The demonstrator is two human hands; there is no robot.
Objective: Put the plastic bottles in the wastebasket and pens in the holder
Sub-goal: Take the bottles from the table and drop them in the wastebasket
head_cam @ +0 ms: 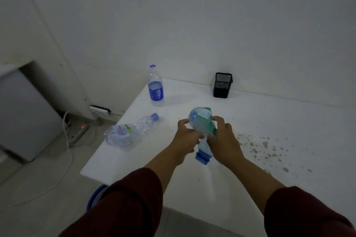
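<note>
Both my hands hold a crumpled plastic bottle with a green label (202, 121) above the white table (250, 121), its blue cap pointing down toward me. My left hand (185, 136) grips its left side and my right hand (224, 140) wraps its right side. A squashed clear bottle with a blue cap (129, 132) lies on its side near the table's left edge. An upright bottle with a blue label (155, 86) stands at the far left corner. A black mesh pen holder (222, 85) stands at the back. A blue wastebasket rim (96, 196) peeks out below my left sleeve.
A white power strip with a red light (79, 132) and its cables lie on the floor to the left, next to a grey cabinet (25, 113). Brownish stains (264, 146) speckle the table on the right. The wall runs behind the table.
</note>
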